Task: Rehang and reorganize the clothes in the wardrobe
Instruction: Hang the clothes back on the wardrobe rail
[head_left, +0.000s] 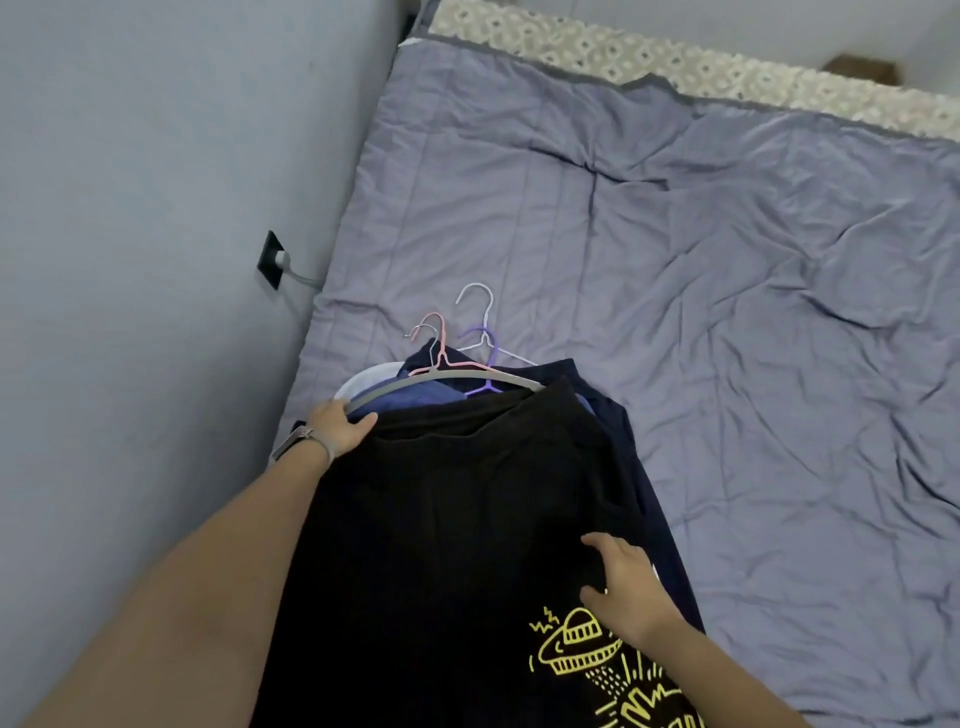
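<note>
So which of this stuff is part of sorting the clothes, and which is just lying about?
Part of the job:
black garment
navy garment
grey hanger
pink hanger
purple hanger
white hanger
left hand
right hand

Just there:
quilt
wall socket

I am looking down on a bed (675, 249) covered by a rumpled grey-blue quilt (519, 208), with a patterned cream sheet (675, 67) showing along its far edge. A pale grey wall (156, 182) is running along the left side, carrying a dark socket (271, 258) with a white plug. Something brown, possibly a box (862, 70), is sitting beyond the bed.
</note>
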